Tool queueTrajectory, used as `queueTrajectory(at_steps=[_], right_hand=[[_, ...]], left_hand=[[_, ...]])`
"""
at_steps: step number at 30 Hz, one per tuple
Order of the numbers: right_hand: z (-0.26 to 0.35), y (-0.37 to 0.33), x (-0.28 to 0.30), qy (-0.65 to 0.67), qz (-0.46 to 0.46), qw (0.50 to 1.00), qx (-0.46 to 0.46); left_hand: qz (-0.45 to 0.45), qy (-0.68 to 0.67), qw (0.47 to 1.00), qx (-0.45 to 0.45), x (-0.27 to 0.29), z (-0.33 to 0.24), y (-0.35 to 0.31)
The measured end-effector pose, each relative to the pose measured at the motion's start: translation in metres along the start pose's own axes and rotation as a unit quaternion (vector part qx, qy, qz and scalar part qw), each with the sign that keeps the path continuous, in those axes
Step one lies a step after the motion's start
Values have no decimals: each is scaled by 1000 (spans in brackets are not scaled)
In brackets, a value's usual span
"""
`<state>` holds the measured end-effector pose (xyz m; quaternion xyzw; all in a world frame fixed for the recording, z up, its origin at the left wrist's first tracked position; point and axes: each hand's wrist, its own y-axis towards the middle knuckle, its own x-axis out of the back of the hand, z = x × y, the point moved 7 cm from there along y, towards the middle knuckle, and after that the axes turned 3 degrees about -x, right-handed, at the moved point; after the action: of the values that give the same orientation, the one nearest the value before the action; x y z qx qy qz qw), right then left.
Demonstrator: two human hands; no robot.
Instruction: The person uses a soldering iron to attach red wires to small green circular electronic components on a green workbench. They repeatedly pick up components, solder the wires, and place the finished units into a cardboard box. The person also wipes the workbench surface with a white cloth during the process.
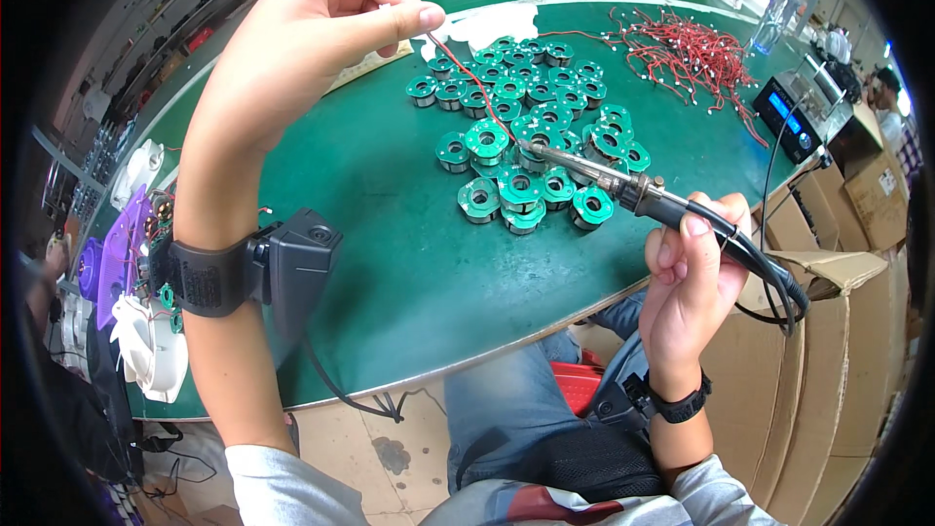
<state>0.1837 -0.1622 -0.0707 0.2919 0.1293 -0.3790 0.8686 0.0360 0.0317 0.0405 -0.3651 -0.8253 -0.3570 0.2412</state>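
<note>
Hands first: right hand (691,278), nearest the body at the table's front edge, fingers curled tight round the black handle of a soldering iron (623,185). Iron's long axis runs up-left from that fist, tip down among the front of a cluster of green coil parts (521,127) on the green table (390,263). Tip looks to rest on or just above one coil; contact not clear. Left hand (321,29) raised higher and further out, thumb and forefinger pinched shut on a thin red wire (472,83). Wire slants down-right from the pinch toward the iron tip, so both lines meet at the same coil. Right hand is nearer that coil. Beyond: pile of red wire leads (691,54), soldering station box (794,117) at far right.
</note>
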Motion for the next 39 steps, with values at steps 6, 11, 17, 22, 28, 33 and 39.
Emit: queueTrajectory(at_steps=[6, 11, 17, 22, 28, 33, 39], right_hand=[[-1, 0, 1, -5, -10, 1000, -7], [6, 4, 8, -7, -18, 1000, 11], [3, 5, 13, 0, -30, 999, -14], [11, 9, 35, 18, -65, 998, -2], [49, 20, 91, 22, -114, 993, 19], [69, 20, 129, 44, -151, 987, 39], [57, 15, 147, 49, -136, 989, 21]], left_hand=[[7, -14, 1000, 6, 0, -2, -1], [6, -34, 999, 33, 1, 2, -1], [2, -29, 999, 33, 5, 7, 1], [-54, -61, 996, 27, 12, 5, 2], [-53, -189, 980, 29, -8, -8, 5], [22, -228, 973, -9, -45, -35, 44], [-48, -57, 997, -19, -70, -40, 71]])
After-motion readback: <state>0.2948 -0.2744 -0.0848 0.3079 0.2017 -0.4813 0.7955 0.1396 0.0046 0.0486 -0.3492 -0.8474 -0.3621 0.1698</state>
